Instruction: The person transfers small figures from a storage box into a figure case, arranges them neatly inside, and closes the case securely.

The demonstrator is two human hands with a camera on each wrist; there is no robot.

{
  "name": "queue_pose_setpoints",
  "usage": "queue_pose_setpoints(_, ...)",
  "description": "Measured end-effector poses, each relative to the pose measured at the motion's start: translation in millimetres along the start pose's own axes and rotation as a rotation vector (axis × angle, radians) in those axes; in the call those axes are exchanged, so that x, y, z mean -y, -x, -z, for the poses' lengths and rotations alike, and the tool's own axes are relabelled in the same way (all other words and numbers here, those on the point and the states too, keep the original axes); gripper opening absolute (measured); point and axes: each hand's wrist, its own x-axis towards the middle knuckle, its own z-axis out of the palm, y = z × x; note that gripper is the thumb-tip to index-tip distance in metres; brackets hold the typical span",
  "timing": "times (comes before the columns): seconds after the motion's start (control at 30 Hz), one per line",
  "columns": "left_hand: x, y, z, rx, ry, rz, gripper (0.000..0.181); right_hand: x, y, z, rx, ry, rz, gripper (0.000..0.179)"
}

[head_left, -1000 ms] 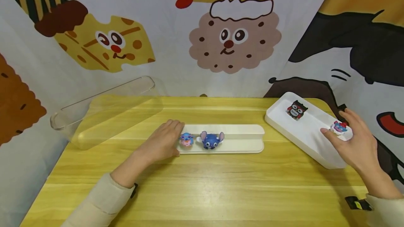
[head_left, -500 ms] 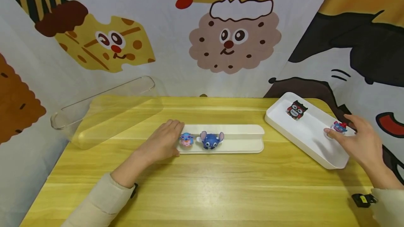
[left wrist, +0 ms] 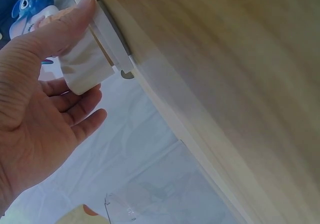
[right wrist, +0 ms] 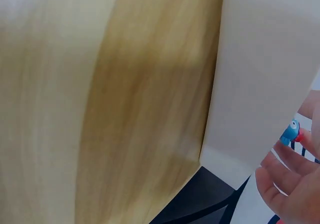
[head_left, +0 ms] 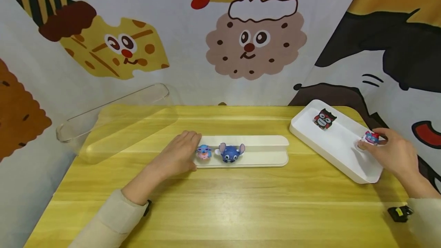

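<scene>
My left hand grips the left end of a long white stepped display base, thumb in front and fingers behind, as the left wrist view shows. On that base, beside the fingers, stands a small blue-and-pink figurine. A larger blue figurine with big ears is just right of it. Over the near right end of a white tray, my right hand pinches a blue figurine with a red top between thumb and index finger. Only part of this figurine shows in the right wrist view.
An owl figurine in black and red lies at the tray's far end. A clear plastic cover leans at the table's back left. Behind the yellow wood-grain table hangs a cartoon-printed cloth.
My right hand has come down around the red-topped figurine, and its thumb and index finger have closed on it. The left hand has kept its place on the base.
</scene>
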Motion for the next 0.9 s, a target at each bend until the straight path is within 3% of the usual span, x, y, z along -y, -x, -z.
queue_pose_setpoints(0.5, -2.2, -0.8, 1.6, 0.005, 0.011, 0.004, 0.1, -5, -1.3, 0, 0.002, -0.052, 0.009, 0.07)
queue_pose_setpoints(0.9, -2.8, 0.1, 4.3, 0.014, 0.015, 0.022, 0.102, 15, 4.9, 9, -0.027, -0.083, 0.04, 0.069)
